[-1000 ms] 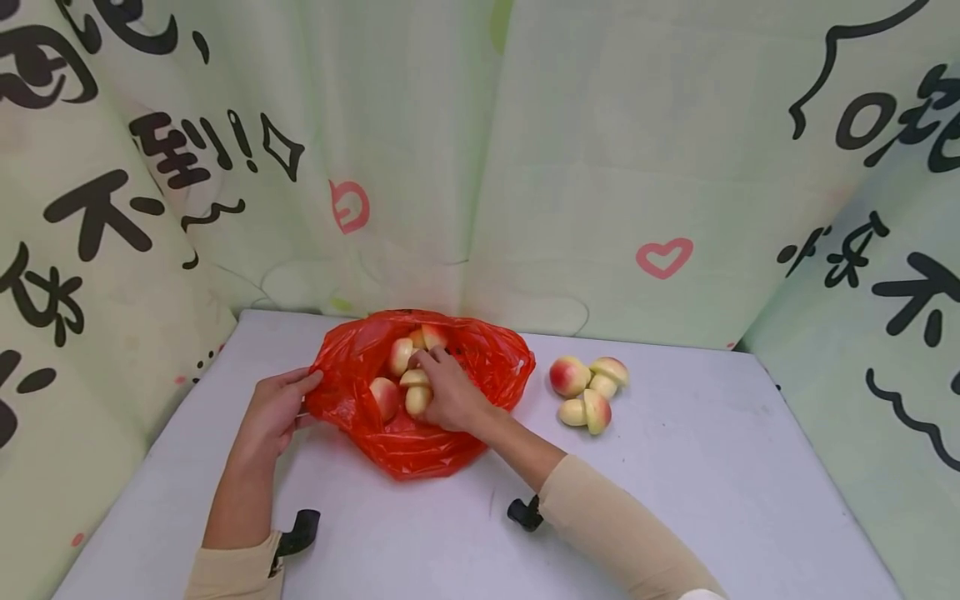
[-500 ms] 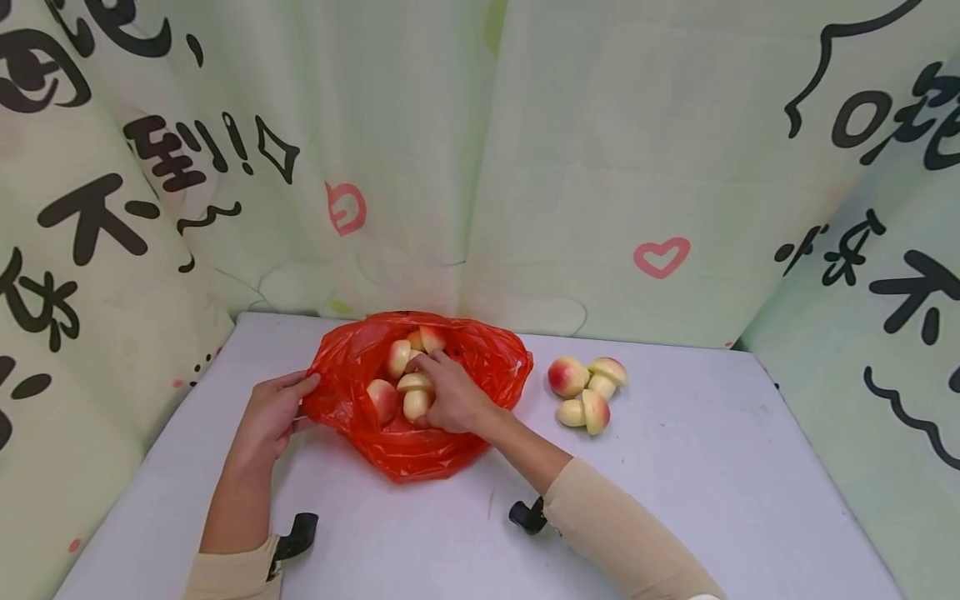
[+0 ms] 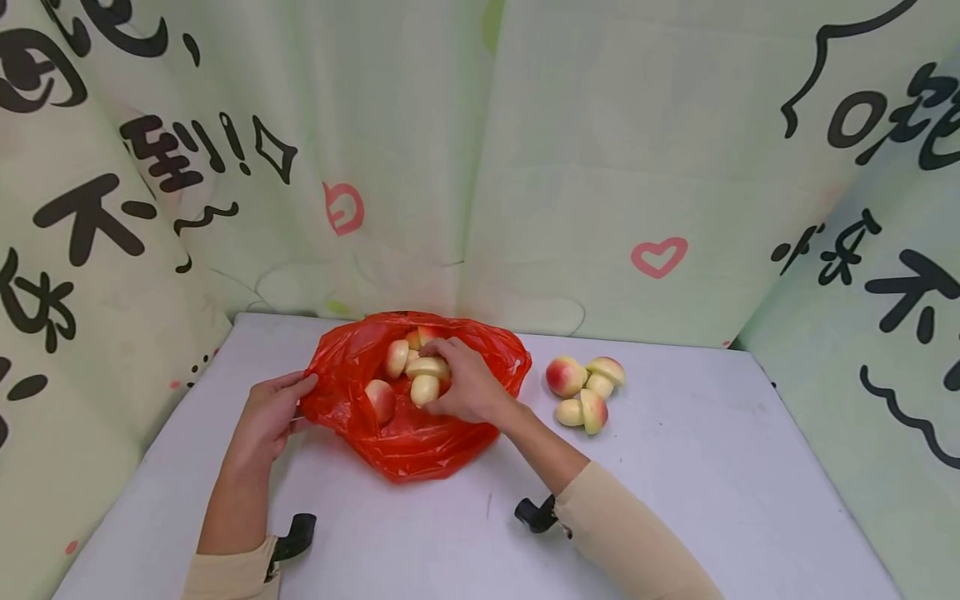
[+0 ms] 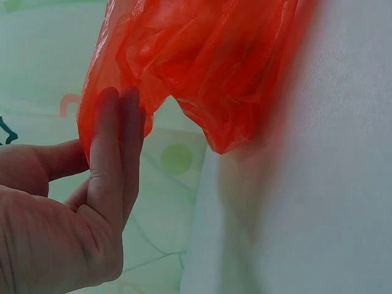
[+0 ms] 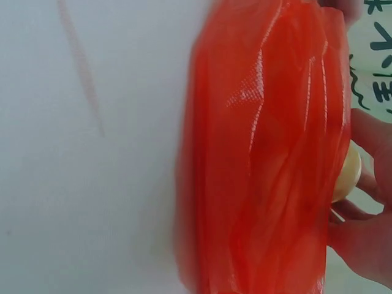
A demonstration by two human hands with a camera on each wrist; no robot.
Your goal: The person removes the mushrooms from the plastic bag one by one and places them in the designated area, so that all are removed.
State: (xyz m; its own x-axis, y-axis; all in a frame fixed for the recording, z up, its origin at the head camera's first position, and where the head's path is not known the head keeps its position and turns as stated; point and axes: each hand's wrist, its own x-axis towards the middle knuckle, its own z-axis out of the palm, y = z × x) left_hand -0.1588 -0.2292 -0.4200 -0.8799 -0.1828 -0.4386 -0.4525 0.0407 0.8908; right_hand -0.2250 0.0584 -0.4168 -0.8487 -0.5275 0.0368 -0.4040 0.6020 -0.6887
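A red plastic bag (image 3: pixel 397 460) lies open on the table with several mushroom-shaped pieces inside, cream with reddish caps. At its left rim my left hand (image 3: pixel 266 412) pinches the plastic between thumb and fingers; the left wrist view shows those fingers (image 4: pixel 105 144) behind the thin film. My right hand (image 3: pixel 472 387) reaches over the bag's mouth and grips a toy mushroom (image 3: pixel 425 388), stem toward me. Behind it sit another mushroom (image 3: pixel 396 358) and, to the left, a rounded reddish cap (image 3: pixel 380 402). In the right wrist view the bag's side partly hides the hand (image 5: pixel 370 245).
To the right of the bag, three mushrooms lie grouped on the white table (image 3: pixel 712 467): one with its red cap (image 3: pixel 566 377) toward me, one behind (image 3: pixel 606 373), one in front (image 3: pixel 592 412). A printed pale green curtain (image 3: pixel 570 167) surrounds the table's back and sides.
My right hand has risen slightly and shifted right with the mushroom in its grip, which now sits higher in the bag's mouth. The left hand stays at the rim.
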